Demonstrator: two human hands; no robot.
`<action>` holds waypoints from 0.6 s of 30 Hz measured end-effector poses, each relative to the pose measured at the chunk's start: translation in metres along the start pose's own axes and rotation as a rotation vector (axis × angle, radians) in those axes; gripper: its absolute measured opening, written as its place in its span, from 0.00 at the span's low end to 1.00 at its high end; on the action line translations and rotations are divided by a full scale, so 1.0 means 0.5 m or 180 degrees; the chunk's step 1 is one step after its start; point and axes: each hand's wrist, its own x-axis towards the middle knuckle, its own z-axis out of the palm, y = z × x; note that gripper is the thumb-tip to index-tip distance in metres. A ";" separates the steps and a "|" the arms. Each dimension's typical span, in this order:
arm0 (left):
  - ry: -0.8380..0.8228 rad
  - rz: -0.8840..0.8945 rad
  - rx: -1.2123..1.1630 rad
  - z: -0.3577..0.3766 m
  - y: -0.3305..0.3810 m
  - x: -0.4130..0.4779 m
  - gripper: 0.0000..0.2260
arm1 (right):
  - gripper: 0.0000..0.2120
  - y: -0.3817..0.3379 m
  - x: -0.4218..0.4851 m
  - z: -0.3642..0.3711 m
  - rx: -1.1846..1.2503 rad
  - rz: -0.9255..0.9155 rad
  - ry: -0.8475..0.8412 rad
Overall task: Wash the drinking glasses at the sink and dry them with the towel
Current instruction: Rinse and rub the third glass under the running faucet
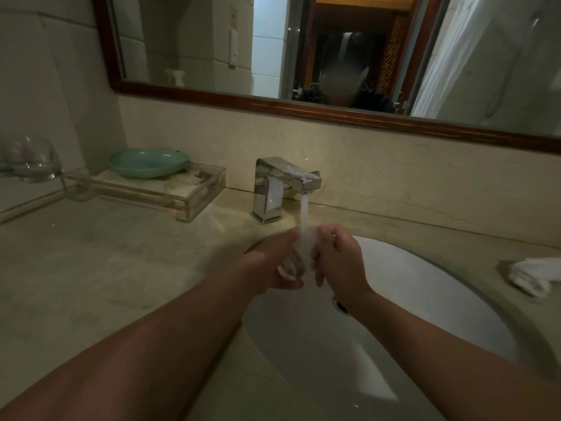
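My left grip (274, 264) and right grip (338, 258) both grasp the drinking glass (299, 255) under the faucet (285, 182); the towel (531, 275) lies nearer the right.

views: 1 | mount: head, wide-angle | facing: forward and down onto sink (425, 299) | range: close

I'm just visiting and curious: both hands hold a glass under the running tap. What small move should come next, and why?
Probably turn the glass a little in the stream. The left hand and right hand grip it right below the tap, water pours over it, and the towel lies untouched on the counter to the right, so rinsing seems unfinished.
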 end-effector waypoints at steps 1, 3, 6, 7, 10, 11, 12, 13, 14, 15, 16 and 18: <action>-0.0061 0.0002 -0.0021 0.001 0.004 -0.005 0.18 | 0.10 -0.002 -0.002 0.003 -0.0077 -0.0116 -0.0130; -0.0018 -0.0014 0.0062 -0.003 0.009 -0.008 0.12 | 0.11 0.001 -0.009 0.012 -0.0396 -0.0376 -0.0351; 0.0028 -0.0277 0.0357 -0.004 0.006 -0.003 0.11 | 0.08 0.010 -0.009 0.018 -0.0602 -0.0513 -0.0252; 0.0061 -0.0337 0.0391 -0.003 0.005 -0.003 0.14 | 0.09 0.015 -0.006 0.017 -0.0610 -0.0457 -0.0162; 0.0179 -0.0288 0.0191 0.003 0.000 0.007 0.19 | 0.19 0.029 0.006 0.015 -0.0463 0.0007 0.0130; 0.0227 -0.0239 0.0144 0.004 -0.002 0.004 0.18 | 0.20 0.030 0.007 0.014 -0.0434 0.0147 0.0182; 0.0285 -0.0210 0.0175 0.003 -0.002 0.005 0.17 | 0.21 0.027 0.005 0.015 -0.0395 0.0230 0.0184; 0.0287 -0.0182 0.0255 0.003 0.000 0.001 0.15 | 0.20 0.027 0.004 0.014 -0.0299 0.0242 0.0133; 0.0255 -0.0157 0.0358 0.003 0.002 -0.002 0.11 | 0.17 0.022 0.000 0.014 -0.0184 0.0149 0.0036; 0.0204 -0.0119 0.0423 0.002 0.005 -0.003 0.08 | 0.14 0.019 -0.003 0.013 -0.0128 0.0006 -0.0078; 0.0181 -0.0101 0.0429 0.000 0.007 -0.008 0.08 | 0.14 0.017 -0.005 0.013 -0.0143 -0.0115 -0.0178; 0.0143 -0.0157 0.0364 -0.004 0.008 -0.010 0.15 | 0.15 0.016 -0.007 0.016 -0.0268 -0.0205 -0.0328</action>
